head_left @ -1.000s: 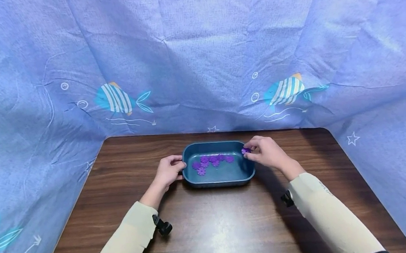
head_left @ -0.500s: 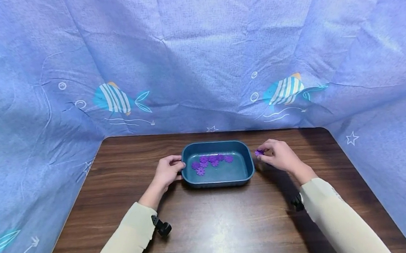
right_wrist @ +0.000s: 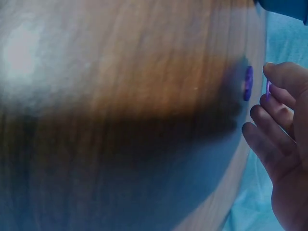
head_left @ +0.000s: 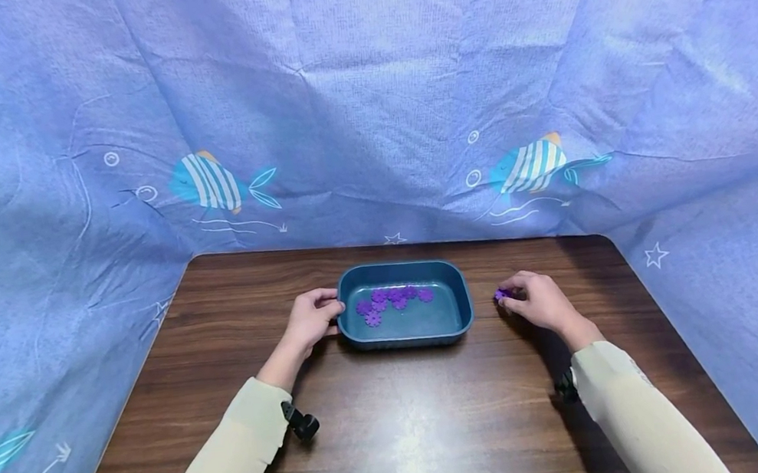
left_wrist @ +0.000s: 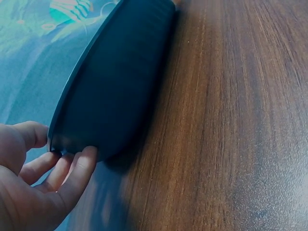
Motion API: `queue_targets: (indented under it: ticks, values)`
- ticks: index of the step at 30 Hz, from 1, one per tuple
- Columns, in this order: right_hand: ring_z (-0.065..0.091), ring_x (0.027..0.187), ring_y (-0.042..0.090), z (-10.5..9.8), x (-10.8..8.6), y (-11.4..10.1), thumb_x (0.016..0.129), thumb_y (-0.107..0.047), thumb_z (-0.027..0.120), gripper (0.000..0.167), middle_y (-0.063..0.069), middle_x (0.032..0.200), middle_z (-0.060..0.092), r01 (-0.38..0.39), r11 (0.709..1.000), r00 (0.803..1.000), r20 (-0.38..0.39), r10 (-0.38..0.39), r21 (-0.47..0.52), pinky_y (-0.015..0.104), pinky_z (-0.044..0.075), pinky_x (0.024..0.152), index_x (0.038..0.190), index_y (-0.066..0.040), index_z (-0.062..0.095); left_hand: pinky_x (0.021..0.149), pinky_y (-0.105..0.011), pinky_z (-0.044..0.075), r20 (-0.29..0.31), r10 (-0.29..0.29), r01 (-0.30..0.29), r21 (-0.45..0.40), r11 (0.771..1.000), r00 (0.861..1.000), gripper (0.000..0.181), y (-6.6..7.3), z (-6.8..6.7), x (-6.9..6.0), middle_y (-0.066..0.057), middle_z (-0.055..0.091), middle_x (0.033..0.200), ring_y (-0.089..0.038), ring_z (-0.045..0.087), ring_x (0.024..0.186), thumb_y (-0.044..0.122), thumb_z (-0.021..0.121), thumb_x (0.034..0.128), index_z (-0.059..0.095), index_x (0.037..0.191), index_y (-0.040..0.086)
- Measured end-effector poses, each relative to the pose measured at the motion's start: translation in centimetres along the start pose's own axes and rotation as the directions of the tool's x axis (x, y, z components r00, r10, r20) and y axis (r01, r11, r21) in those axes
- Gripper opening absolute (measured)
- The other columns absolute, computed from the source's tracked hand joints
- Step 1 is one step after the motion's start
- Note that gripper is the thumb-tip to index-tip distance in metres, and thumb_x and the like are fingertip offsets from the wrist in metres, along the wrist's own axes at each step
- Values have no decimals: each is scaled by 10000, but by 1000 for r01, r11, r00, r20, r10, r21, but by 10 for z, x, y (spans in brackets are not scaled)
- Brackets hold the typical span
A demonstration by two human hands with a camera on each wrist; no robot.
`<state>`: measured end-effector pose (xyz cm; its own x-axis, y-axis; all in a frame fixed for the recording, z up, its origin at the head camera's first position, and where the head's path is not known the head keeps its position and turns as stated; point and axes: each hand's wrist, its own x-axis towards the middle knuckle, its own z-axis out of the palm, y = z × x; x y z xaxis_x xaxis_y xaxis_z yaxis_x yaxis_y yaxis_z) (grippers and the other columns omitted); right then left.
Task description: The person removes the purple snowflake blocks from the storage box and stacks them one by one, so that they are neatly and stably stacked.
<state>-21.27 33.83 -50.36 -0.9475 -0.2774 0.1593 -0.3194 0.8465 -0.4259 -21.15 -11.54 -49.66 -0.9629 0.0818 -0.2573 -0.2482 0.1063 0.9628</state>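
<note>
A dark teal rectangular tub (head_left: 406,334) with rounded corners stands on the table. Several purple notched discs (head_left: 374,319), shaped like small flowers, lie inside, mostly toward its left and middle. My left hand (head_left: 309,321) holds the tub's left end, thumb at the rim and fingers against the outer wall (left_wrist: 101,91). To the right of the tub, my right hand (head_left: 540,300) is low over the table. Between its thumb and finger it pinches a purple notched disc (right_wrist: 268,90), seen edge-on in the right wrist view. Another purple piece (right_wrist: 248,83) lies on the table just beyond the fingertips.
The brown wood-grain table (head_left: 400,435) reflects light at its front middle. Behind it and at both sides hangs a blue cloth (head_left: 366,114) printed with fish. Each sleeve end carries a small black camera, such as the left one (head_left: 304,425).
My right hand has moved from above the tub's right rim, rightward and down to the table, carrying the purple disc. The left hand stays on the tub, which has not visibly moved.
</note>
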Motion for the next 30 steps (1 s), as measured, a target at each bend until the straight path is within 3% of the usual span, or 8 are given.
queue_targets:
  ticks: [14, 30]
  values:
    - [693, 1020, 355, 9, -5, 4, 911, -223, 765, 252, 132, 1095, 739, -59, 994, 998, 15, 60, -87, 566, 555, 910, 1097, -52, 763, 684, -323, 656, 3, 0, 0, -3, 1000, 1000, 407, 2, 0, -1, -273, 653, 1255, -248, 705, 950, 28, 642, 967, 581, 1358, -68]
    - [692, 974, 345, 9, -3, 1, 908, -257, 768, 265, 78, 1066, 727, -52, 986, 998, 28, 58, -161, 565, 559, 835, 1119, -96, 775, 690, -329, 656, -1, -4, 4, 0, 1000, 1000, 407, 3, 0, -3, -268, 656, 1259, -251, 701, 968, 39, 652, 963, 593, 1354, -57]
